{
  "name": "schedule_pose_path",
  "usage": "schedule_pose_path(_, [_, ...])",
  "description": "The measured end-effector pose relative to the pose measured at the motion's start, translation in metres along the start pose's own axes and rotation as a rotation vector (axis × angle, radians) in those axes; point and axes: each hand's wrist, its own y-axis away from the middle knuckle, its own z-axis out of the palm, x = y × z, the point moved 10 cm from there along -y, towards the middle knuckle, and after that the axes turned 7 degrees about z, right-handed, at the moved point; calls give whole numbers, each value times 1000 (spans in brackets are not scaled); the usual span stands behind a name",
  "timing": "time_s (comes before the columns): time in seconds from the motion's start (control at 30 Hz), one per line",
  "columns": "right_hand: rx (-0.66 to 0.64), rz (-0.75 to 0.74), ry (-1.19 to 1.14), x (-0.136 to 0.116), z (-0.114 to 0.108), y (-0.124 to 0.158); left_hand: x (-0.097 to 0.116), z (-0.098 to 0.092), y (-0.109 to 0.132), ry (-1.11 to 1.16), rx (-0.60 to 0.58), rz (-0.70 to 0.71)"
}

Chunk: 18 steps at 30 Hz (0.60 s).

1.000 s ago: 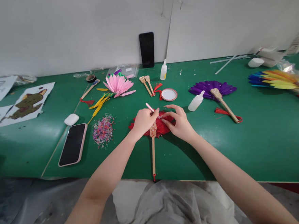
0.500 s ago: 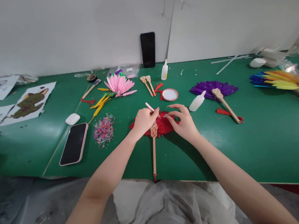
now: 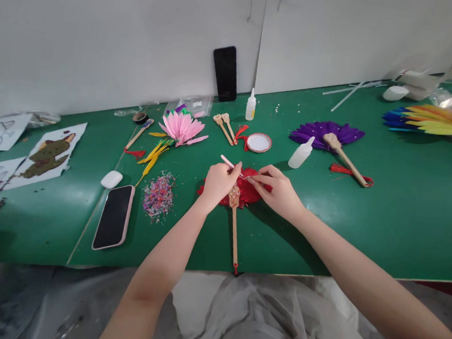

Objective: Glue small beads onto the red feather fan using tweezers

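Observation:
A red feather fan (image 3: 250, 193) with a wooden handle (image 3: 234, 237) lies on the green table in front of me. My left hand (image 3: 219, 185) is closed on a pale pink pen-like tool (image 3: 227, 162), whose lower end reaches the red feathers. From the right, my right hand (image 3: 276, 189) is at the feathers beside the tool's lower end, thumb and fingertips pinched together. What that pinch holds, if anything, is too small to make out. Small beads dot the fan's wooden centre (image 3: 234, 196).
Left are a mound of coloured bits (image 3: 158, 197), a phone (image 3: 113, 217) and a white case (image 3: 112, 179). Beyond my hands are a white round lid (image 3: 259, 142), a glue bottle (image 3: 301, 153) and a pink feather fan (image 3: 182, 128). A purple fan (image 3: 346, 135) lies right.
My right hand's fingers have come together into a pinch near the tool's lower end; they were spread apart before. My left hand stays on the tool. The view has shifted slightly.

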Motion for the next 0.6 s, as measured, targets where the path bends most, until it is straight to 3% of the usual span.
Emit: schedule_pose_path(0.6, [-21,-5,37,2,4,0,1,-2,-1,7,16,4])
